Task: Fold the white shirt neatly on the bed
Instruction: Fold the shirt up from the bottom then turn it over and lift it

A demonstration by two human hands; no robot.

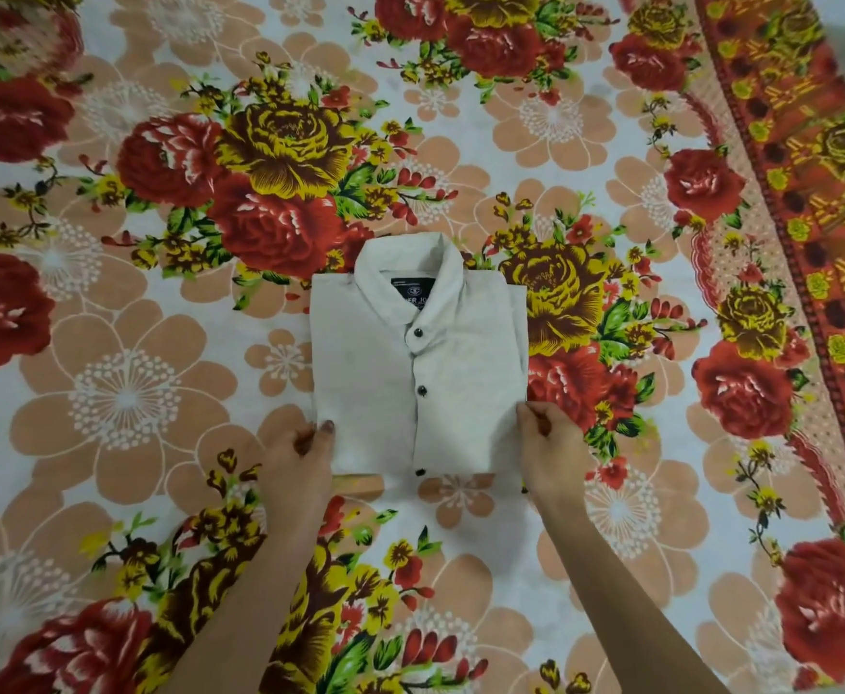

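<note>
A: As seen from above: place of shirt [465, 358]?
B: Flat on bed [125, 498], near middle of view; folded into a rectangle, front up, collar [405, 257] at far end.

A: Front details?
B: Dark label [406, 292] inside collar, partly covered. Three dark buttons [421, 390] down the placket, lowest at near edge of fold.

A: Left grip [305, 463]?
B: Clamped on near left corner of shirt, thumb on top of cloth, fingers curled at the edge.

A: Right grip [553, 448]?
B: Clamped on right edge of shirt, close to near right corner, thumb and fingers pinched together on the cloth.

A: Forearms?
B: Bare, entering from bottom of view, one at each side of shirt.

A: Sheet [460, 553]?
B: Spread over bed under shirt. Printed with red and yellow roses and peach blossoms on white. Orange patterned border [786, 192] along the right.
</note>
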